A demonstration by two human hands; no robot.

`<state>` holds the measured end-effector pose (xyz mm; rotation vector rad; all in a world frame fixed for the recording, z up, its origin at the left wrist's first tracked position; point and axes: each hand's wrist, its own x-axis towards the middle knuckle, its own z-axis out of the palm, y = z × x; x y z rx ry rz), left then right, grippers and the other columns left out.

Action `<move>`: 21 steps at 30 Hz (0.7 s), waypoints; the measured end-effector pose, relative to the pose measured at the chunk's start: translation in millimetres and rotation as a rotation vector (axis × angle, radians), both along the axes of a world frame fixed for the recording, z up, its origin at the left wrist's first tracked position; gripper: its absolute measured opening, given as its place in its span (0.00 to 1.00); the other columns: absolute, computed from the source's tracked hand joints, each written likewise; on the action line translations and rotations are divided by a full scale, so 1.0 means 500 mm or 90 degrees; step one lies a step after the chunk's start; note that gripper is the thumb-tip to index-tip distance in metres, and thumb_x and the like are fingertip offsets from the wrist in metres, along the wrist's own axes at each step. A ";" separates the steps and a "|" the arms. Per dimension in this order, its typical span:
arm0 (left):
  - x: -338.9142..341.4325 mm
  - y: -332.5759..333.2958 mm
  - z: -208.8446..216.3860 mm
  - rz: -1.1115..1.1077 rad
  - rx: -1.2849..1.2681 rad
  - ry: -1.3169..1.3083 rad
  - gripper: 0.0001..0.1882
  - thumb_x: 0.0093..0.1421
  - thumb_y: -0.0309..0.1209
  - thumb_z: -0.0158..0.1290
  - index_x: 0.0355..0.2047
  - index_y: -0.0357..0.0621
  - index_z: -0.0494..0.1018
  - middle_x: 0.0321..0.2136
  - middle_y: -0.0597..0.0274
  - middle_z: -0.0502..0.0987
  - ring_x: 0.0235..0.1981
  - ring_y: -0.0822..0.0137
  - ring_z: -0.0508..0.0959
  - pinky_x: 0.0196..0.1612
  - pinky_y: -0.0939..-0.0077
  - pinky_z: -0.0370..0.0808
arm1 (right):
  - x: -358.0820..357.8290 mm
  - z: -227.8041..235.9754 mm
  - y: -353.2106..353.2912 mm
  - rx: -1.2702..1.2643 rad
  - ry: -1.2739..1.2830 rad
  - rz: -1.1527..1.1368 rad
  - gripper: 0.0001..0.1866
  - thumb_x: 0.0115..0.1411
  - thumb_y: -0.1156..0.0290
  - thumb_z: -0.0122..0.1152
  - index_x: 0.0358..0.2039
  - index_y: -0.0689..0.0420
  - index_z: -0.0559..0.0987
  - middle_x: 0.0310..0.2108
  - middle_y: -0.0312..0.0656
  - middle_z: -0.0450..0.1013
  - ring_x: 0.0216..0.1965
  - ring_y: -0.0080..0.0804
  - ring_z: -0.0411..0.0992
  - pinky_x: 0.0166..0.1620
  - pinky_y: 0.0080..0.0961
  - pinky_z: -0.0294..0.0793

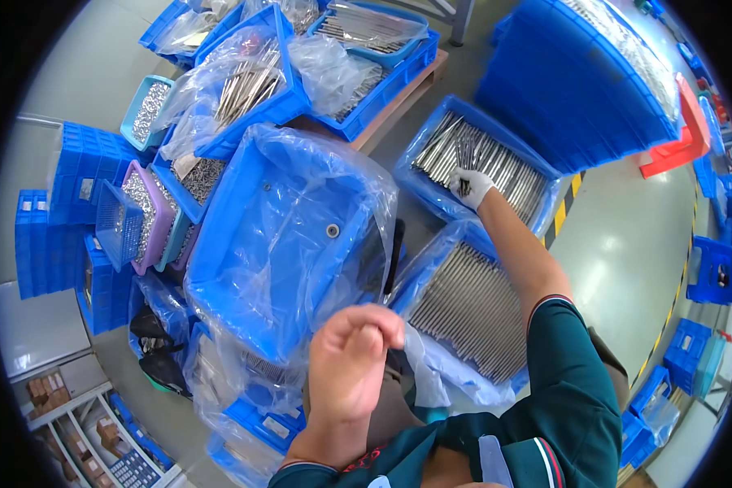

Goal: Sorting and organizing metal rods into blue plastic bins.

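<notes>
Gripping a bunch of metal rods [464, 152] in gloved right hand [471, 188], right of the lined tub [248, 264]; curling bare left hand [350, 358] loosely, apparently empty, near tub. Probably bunched for easier control tbh.

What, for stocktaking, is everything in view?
lined bin: one, blue, centre
ring: one, grey, inside it
rod bins: two, blue, right of centre
metal rods: many, silver, in several bins
bin stack: one, blue, upper right
other bins: several, blue, throughout
part baskets: several, pale blue and purple, left
red object: one, red, upper right
shelf: one, white, lower left
left hand: one, bare, lower centre
right hand: one, white-gloved, among rods
</notes>
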<state>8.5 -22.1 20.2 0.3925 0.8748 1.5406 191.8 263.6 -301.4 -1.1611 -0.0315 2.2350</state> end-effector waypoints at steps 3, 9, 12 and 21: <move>-0.017 0.009 -0.004 -0.012 -0.065 -0.029 0.16 0.54 0.37 0.57 0.29 0.33 0.72 0.26 0.55 0.73 0.30 0.65 0.70 0.38 0.71 0.65 | -0.057 -0.056 0.051 0.005 -0.024 -0.048 0.06 0.62 0.73 0.46 0.32 0.64 0.66 0.23 0.39 0.66 0.20 0.25 0.66 0.23 0.18 0.70; -0.018 0.046 -0.011 -0.020 -0.150 -0.035 0.16 0.54 0.41 0.57 0.26 0.40 0.72 0.23 0.60 0.72 0.25 0.68 0.67 0.28 0.72 0.60 | -0.132 -0.143 0.154 0.076 -0.159 -0.019 0.05 0.60 0.75 0.48 0.33 0.63 0.70 0.27 0.45 0.71 0.26 0.37 0.72 0.32 0.35 0.76; -0.024 0.051 -0.025 -0.029 -0.159 -0.059 0.15 0.54 0.40 0.57 0.27 0.40 0.73 0.23 0.59 0.73 0.25 0.68 0.67 0.28 0.73 0.60 | -0.152 -0.162 0.167 0.062 -0.287 0.042 0.07 0.58 0.76 0.50 0.36 0.64 0.70 0.29 0.47 0.72 0.27 0.40 0.73 0.31 0.43 0.77; -0.020 0.049 -0.028 -0.052 -0.161 -0.090 0.15 0.53 0.40 0.58 0.26 0.40 0.73 0.23 0.59 0.73 0.26 0.68 0.68 0.28 0.73 0.60 | -0.047 -0.154 0.194 0.473 -1.050 0.562 0.22 0.51 0.59 0.57 0.37 0.68 0.75 0.32 0.55 0.75 0.35 0.46 0.76 0.42 0.37 0.75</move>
